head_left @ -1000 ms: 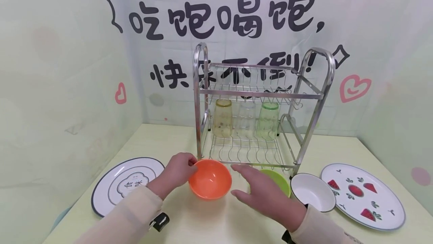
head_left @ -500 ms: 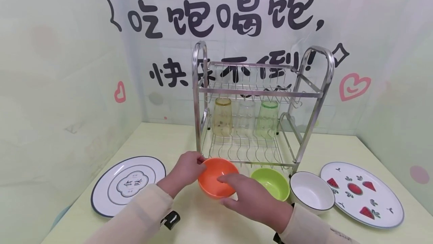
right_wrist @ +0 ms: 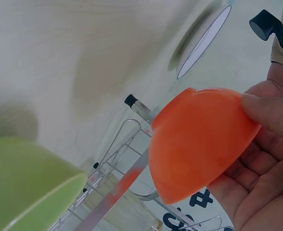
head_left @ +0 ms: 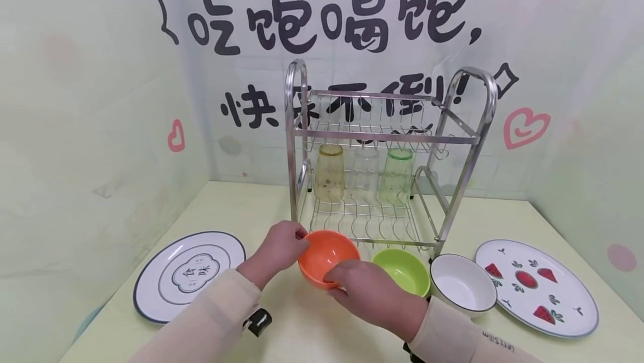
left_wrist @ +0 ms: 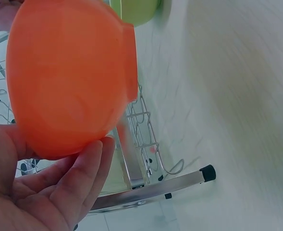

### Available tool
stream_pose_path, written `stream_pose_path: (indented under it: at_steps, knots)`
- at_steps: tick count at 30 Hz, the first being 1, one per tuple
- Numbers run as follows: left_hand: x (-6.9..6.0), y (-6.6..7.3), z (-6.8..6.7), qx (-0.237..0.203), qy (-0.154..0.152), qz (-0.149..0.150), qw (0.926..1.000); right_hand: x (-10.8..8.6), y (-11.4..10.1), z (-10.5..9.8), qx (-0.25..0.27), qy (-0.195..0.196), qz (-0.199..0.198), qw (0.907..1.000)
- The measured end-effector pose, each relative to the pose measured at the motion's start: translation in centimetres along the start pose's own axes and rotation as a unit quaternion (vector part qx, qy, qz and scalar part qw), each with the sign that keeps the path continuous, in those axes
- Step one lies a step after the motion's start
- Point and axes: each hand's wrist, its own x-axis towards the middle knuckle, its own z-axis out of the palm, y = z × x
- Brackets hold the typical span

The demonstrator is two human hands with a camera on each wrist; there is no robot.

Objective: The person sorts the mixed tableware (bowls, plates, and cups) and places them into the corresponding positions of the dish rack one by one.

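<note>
An orange bowl (head_left: 327,254) is held off the table in front of the rack, between both hands. My left hand (head_left: 282,251) grips its left rim; in the left wrist view, fingers curve under the bowl's outer wall. My right hand (head_left: 374,293) pinches the near right part of the rim, with the thumb low and the fingers over the edge. A green bowl (head_left: 402,270) stands just beyond the right hand. Both wrist views show the orange bowl's smooth outside and its foot ring.
A two-tier metal dish rack (head_left: 387,138) stands behind, with a yellow glass (head_left: 330,173), a clear glass (head_left: 365,175) and a green glass (head_left: 397,175) upside down on its lower tier. A white bowl (head_left: 463,282) and a watermelon-patterned plate (head_left: 533,318) lie right, a blue-rimmed plate (head_left: 161,290) left.
The orange bowl has shifted right and slightly up in the head view, carried by my left hand. My right hand has come left from an open pose to grip the bowl's rim.
</note>
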Motion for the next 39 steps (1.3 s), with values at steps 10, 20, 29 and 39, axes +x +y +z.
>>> stream_pose_path:
  at_steps: [10, 20, 29, 39]
  knots:
    - [0.2, 0.4, -0.3, -0.017, 0.007, -0.003, 0.9998, 0.1, 0.1, -0.1, -0.017, 0.012, -0.004, 0.9998]
    - [0.1, 0.7, -0.4, -0.024, 0.019, 0.0, 0.9995, 0.0, 0.4, -0.4, -0.033, 0.04, -0.021, 0.9984]
    - [0.1, 0.9, -0.6, -0.042, 0.037, 0.005, 0.9984, 0.4, 0.5, -1.2, -0.002, 0.016, 0.013, 0.9998]
    - [0.2, 0.8, -1.6, -0.042, 0.134, 0.042, 0.9892, 0.9, 1.5, -1.5, 0.056, 0.035, 0.05, 0.9966]
